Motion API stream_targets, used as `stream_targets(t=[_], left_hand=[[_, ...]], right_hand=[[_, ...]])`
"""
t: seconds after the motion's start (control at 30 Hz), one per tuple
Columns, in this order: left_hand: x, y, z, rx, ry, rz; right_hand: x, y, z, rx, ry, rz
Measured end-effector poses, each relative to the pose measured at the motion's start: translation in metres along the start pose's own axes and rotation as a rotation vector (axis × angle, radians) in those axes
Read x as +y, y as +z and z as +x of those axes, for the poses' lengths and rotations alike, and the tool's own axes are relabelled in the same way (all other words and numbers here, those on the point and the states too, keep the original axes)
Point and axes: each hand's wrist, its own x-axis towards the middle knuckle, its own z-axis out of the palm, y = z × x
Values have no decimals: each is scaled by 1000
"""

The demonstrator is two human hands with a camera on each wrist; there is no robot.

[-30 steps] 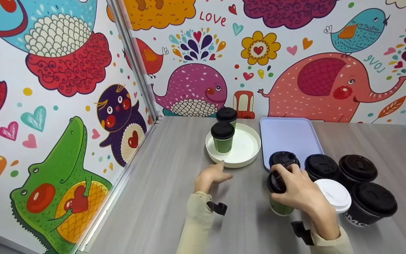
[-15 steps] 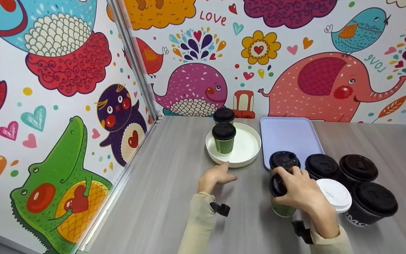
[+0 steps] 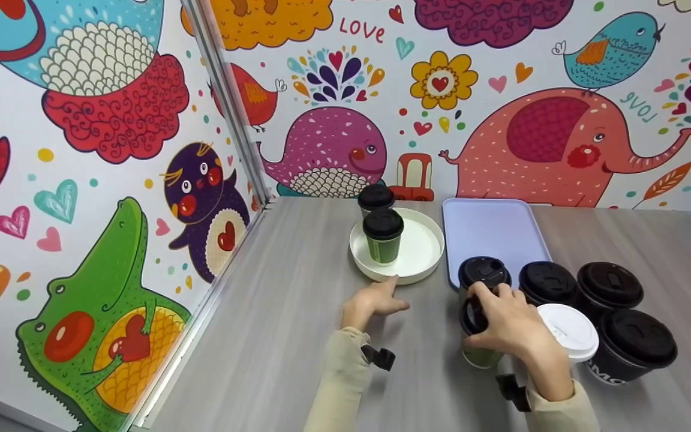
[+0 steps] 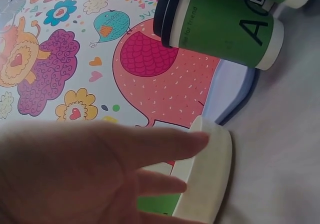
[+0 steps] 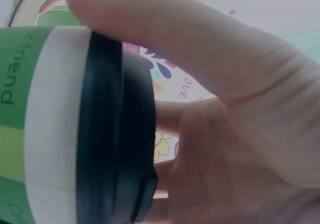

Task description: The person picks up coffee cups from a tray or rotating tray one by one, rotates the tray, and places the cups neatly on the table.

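My left hand (image 3: 375, 300) is at the front rim of a round white tray (image 3: 422, 249), its fingertips against the rim in the left wrist view. Standing in that tray is a green paper cup (image 3: 384, 247) with a black lid. Another black-lidded cup (image 3: 375, 197) is behind it, partly hidden. Farther right, my right hand (image 3: 510, 321) grips a green paper cup (image 3: 481, 355) around its black lid, thumb on the near side. The right wrist view shows this lid (image 5: 117, 134) up close. Just beyond the held cup is another black-lidded cup (image 3: 482, 271).
A lilac rectangular tray (image 3: 492, 228) lies at the back. To the right of my right hand several lidded cups are grouped, including a white lid (image 3: 568, 330) and a large black cup (image 3: 633, 348). Printed walls border the table (image 3: 261, 312) behind and on the left.
My left hand has slid a little to the right along the tray's rim. In the tray the rear cup has shifted left and the front cup slightly right. The right hand barely moved.
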Motion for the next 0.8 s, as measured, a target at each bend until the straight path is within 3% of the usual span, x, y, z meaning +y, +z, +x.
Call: stream_targets(t=[0.8], left_hand=[[2,2,1,-25,7,-3]], right_hand=[[3,2,2,-31,33,20]])
